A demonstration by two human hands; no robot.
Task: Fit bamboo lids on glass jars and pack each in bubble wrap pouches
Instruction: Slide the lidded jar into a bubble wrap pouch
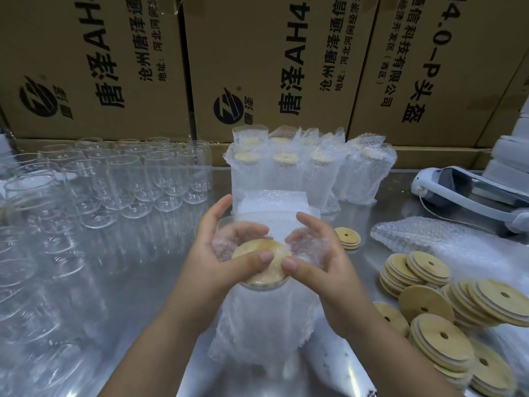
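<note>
1. The left hand (217, 253) and right hand (317, 253) are both gripping the mouth of the bubble wrap pouch (263, 325), thumbs pressing on the bamboo lid (262, 262).
2. Looks like the packing step: the jar (262, 286) is sitting between the hands, lid on and mostly down in the pouch.
3. Next is probably tugging the pouch over the lid, then parking it with the packed jars (286, 173) beyond the hands.

We see pale tan bamboo lids (429, 305) at four o'clock, clear glass jars (120, 179) at ten, white bubbled pouches (309, 173) at twelve, brown cartons (274, 53) with black print, a grey steel bench (143, 282).
</note>
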